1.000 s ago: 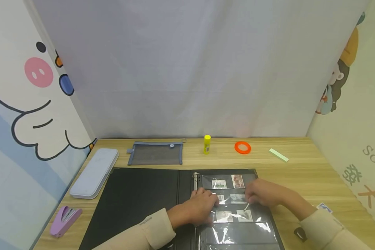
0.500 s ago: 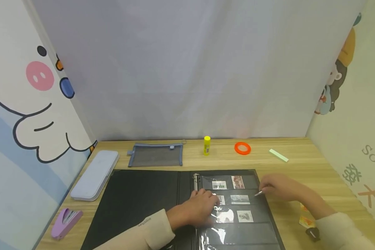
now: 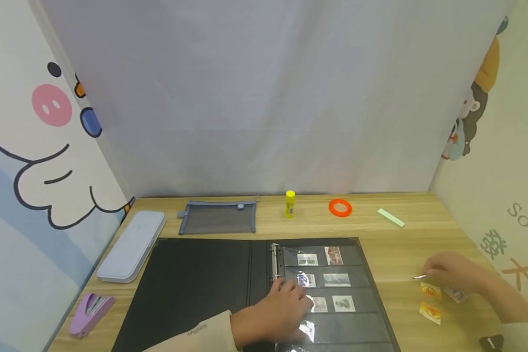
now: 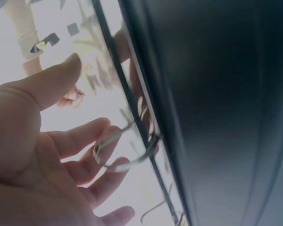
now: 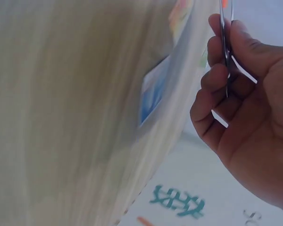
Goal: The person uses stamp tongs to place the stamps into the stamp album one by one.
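A black ring binder (image 3: 198, 283) lies spread, its clear-pocketed stamp page (image 3: 352, 327) on the right half. Several stamps sit in the upper pockets, among them a grey portrait stamp (image 3: 343, 303) and a reddish stamp (image 3: 334, 255). My left hand (image 3: 280, 310) rests on the page's inner edge by the metal rings (image 4: 125, 150), fingers loosely bent and holding nothing. Right of the binder, my right hand (image 3: 457, 274) pinches metal tweezers (image 5: 226, 56). Below it lie two orange-yellow stamps (image 3: 430, 313) and another stamp (image 3: 456, 295), partly hidden by the hand.
Along the back stand or lie a mesh zip pouch (image 3: 217, 218), a yellow glue stick (image 3: 290, 204), an orange tape roll (image 3: 341, 208) and a pale green strip (image 3: 390, 217). At left are a pale case (image 3: 132, 247) and a purple stapler (image 3: 91, 314). A dark object (image 3: 492, 342) lies front right.
My right hand has moved from the page's third pocket row, right past the binder's edge to the loose stamps, still holding the tweezers. My left hand has shifted slightly toward the front.
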Demonstrator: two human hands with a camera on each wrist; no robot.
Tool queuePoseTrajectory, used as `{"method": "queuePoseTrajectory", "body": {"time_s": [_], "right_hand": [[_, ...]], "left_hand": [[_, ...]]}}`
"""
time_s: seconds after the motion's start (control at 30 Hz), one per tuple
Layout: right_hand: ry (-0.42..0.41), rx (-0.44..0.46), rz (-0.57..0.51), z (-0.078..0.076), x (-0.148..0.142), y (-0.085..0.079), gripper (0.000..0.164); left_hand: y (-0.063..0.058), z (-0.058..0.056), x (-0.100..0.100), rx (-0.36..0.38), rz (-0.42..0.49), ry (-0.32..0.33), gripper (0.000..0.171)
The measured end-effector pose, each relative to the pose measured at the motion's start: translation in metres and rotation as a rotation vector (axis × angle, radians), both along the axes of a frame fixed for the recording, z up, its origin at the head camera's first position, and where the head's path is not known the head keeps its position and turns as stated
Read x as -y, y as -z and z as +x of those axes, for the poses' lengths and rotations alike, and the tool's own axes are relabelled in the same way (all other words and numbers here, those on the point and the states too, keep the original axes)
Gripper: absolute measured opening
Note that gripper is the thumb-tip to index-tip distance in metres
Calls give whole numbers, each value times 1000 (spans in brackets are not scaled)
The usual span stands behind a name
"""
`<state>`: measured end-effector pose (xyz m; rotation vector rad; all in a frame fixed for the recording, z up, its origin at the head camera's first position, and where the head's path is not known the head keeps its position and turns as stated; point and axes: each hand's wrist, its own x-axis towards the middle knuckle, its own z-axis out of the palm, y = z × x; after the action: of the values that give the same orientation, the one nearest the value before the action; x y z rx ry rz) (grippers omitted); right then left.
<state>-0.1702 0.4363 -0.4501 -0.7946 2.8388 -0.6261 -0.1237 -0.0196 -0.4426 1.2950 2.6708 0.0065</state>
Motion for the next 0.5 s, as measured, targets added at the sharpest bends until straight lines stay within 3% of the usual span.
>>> {"method": "queuePoseTrajectory", "body": {"time_s": [0.3, 0.5], "right_hand": [[36, 74, -2, 11, -30, 6, 19], [24, 98, 9, 14, -30, 1, 19]], "left_hand": [[8, 12, 1, -40, -36, 61, 50], [8, 13, -2, -23, -40, 37, 50]]}}
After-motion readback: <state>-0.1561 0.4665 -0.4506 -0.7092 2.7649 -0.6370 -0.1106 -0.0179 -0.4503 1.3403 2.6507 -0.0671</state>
